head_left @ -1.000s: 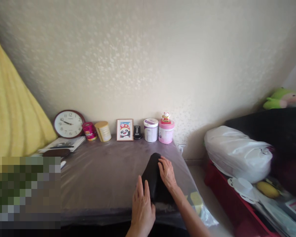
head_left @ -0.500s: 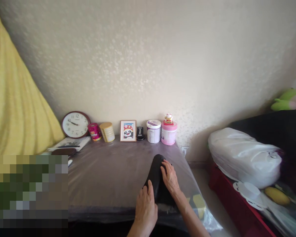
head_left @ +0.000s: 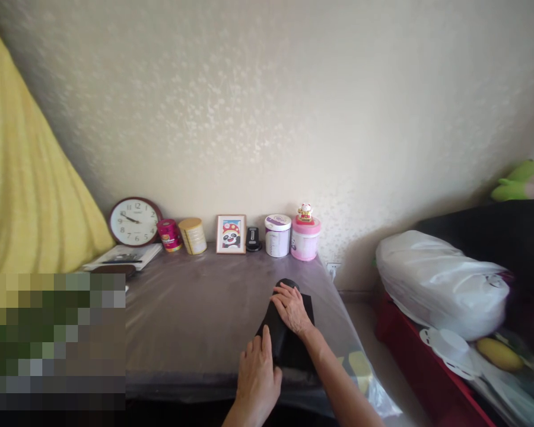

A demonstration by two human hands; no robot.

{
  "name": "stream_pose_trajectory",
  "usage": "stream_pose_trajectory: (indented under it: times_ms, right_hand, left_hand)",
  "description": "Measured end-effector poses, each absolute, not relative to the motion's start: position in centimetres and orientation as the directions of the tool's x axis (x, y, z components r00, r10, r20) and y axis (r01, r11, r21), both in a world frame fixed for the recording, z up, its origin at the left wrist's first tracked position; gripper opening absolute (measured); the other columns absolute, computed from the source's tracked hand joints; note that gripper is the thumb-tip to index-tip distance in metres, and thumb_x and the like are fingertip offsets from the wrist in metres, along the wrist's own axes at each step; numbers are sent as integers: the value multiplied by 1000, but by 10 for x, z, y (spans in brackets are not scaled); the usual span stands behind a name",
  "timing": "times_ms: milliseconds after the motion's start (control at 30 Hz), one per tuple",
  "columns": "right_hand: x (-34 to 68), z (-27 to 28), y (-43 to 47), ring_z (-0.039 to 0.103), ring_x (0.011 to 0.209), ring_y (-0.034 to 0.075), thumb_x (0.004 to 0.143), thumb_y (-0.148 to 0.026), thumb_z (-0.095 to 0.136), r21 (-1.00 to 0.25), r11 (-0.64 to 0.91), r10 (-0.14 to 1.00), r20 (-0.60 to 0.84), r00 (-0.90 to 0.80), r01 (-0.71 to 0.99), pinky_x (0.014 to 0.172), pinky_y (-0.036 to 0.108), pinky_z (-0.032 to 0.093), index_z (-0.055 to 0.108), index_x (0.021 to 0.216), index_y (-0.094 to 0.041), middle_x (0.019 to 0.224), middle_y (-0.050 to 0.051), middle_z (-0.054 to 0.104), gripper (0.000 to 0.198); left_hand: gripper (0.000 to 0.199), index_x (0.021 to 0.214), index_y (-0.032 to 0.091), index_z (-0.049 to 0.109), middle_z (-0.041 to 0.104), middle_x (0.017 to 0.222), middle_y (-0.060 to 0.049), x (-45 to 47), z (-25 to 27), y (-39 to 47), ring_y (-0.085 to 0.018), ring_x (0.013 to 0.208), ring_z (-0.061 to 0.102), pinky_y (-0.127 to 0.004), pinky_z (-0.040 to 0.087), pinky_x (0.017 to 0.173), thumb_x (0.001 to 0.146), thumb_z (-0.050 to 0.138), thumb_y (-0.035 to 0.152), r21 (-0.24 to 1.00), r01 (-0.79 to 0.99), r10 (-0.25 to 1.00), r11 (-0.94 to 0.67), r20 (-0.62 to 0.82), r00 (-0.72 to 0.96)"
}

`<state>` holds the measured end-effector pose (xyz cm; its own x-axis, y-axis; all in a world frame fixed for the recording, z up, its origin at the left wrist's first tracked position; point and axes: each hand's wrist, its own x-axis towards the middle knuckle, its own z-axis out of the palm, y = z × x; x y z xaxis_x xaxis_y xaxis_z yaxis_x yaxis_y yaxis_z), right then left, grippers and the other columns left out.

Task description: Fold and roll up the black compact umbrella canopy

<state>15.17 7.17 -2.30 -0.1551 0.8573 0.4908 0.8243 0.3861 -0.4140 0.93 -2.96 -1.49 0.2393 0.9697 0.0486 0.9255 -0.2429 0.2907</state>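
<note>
A long, dark black item (head_left: 269, 323) with a rounded far end lies on the table near its front edge, apparently rolled or folded soft material; its exact kind is unclear. A flat black part (head_left: 308, 308) of it sticks out to the right. My right hand (head_left: 291, 308) rests across its upper part, palm down, fingers stretched over the top. At the near left side my left hand (head_left: 258, 367) holds its edge, index finger straight along it and the other fingers bent. My left fingertips are partly hidden.
Along the wall stand a round clock (head_left: 136, 221), a magenta can (head_left: 169, 235), a yellow can (head_left: 193, 236), a framed panda picture (head_left: 231, 235), a white tub (head_left: 277, 237) and a pink tub (head_left: 305, 243) with a cat figurine (head_left: 305, 212). Right of the table is a red box (head_left: 404, 344).
My right hand has slid leftward over the top of the black item, uncovering its flat right part. My left hand has shifted slightly left.
</note>
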Motion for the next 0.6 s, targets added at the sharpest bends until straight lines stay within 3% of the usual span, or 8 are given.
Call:
stream_pose_trajectory:
  times_ms: [67,167,300,467,600]
  right_hand:
    - [150,-22,77,45,121,20,89,-26,43,-418,359,874,465,-143,834,104,48,19,69,87,-28,112,1,65,26]
    - [145,-20,79,45,120,19,88,-23,45,-416,334,889,437,-136,846,104,49,18,69,82,-28,110,-1,66,25]
    - [143,-19,79,44,121,19,87,-22,44,-402,334,892,427,-149,852,104,50,17,68,80,-28,110,0,65,26]
    - [142,-20,80,45,120,20,87,-21,44,-403,338,890,431,-149,851,104,50,18,68,77,-27,107,-1,66,27]
    - [136,-18,81,49,116,22,85,-20,47,-461,367,867,484,-118,808,105,50,20,68,72,-24,101,1,68,25]
  left_hand:
    - [68,138,10,25,48,127,-16,5,-13,-28,-26,113,47,-37,36,93,72,44,14,285,932,973,-224,12,230]
    - [67,136,8,29,25,144,-20,-4,-6,-26,-30,128,34,-41,30,101,74,47,24,279,935,969,-221,-49,244]
    - [75,139,9,20,2,150,-16,-6,2,-26,-31,136,16,-47,21,107,71,48,26,278,926,964,-255,1,266]
    - [82,141,19,14,6,151,-6,4,-6,-26,-27,137,11,-48,16,110,66,46,16,302,873,922,-382,61,382]
    - [74,141,13,11,15,150,-8,6,-19,-20,-22,137,17,-39,24,109,72,38,11,394,831,914,-391,59,402]
